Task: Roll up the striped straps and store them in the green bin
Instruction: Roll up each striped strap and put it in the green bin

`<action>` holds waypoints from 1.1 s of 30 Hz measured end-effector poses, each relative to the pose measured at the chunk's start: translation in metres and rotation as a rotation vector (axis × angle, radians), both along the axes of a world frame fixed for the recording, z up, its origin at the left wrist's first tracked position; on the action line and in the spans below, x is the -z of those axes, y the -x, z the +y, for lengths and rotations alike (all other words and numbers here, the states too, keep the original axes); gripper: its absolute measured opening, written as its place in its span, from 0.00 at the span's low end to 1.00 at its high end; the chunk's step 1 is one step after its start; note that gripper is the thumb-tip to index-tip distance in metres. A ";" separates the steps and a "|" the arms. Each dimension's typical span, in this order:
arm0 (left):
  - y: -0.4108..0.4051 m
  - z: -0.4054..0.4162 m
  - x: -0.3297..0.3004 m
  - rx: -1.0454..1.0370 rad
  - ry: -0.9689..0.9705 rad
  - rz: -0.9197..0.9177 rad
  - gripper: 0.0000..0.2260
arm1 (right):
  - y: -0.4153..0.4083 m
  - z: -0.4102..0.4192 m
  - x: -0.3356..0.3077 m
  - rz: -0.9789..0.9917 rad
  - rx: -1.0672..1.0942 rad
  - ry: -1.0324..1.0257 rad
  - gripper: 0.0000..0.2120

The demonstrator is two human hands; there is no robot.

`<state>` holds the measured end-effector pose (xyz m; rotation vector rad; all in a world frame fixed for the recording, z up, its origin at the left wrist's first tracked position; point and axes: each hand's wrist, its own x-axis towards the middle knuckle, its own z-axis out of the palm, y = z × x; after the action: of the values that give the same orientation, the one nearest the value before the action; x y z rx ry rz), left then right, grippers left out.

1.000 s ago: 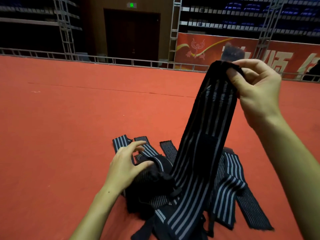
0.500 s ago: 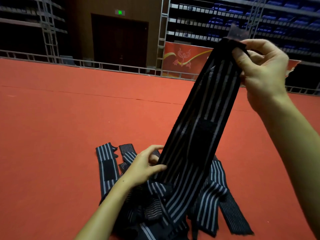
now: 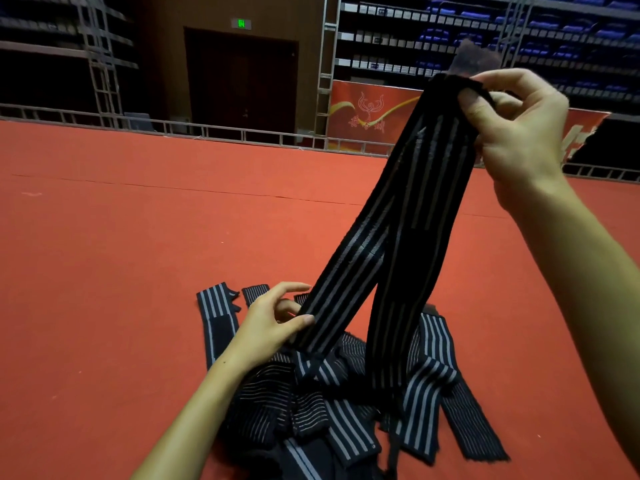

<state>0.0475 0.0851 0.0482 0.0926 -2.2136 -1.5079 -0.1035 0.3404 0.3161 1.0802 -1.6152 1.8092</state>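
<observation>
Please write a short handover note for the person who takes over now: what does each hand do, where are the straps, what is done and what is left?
Right hand: raised, pinches the top end of one strap, which hangs down to the pile.
Left hand: low, at the pile; thumb and fingers grip the lower part of what looks like the same strap.
Pile: the other straps lie loose and tangled on the red floor.
Green bin: not in view.
Done: no rolled strap is visible.
Left: free the lifted strap, roll it, then roll the others and store all in the bin.
</observation>
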 end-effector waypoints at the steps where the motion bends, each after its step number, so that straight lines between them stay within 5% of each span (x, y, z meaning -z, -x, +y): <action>1: -0.001 0.000 0.000 -0.013 0.006 0.008 0.20 | 0.000 -0.001 -0.001 0.007 0.002 -0.002 0.08; 16: 0.011 0.061 -0.113 0.123 -0.140 0.343 0.37 | -0.026 -0.018 -0.004 0.037 -0.090 -0.028 0.06; 25: 0.021 0.079 -0.197 0.068 -0.230 0.656 0.27 | -0.035 -0.020 0.006 0.011 -0.141 -0.080 0.08; 33: 0.011 0.068 -0.202 0.057 -0.111 0.682 0.22 | -0.048 -0.032 0.029 -0.101 -0.228 -0.097 0.05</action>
<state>0.0367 0.1527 0.2500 -0.3963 -1.5971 -1.4154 -0.0559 0.3085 0.2874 1.2802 -1.7135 1.9761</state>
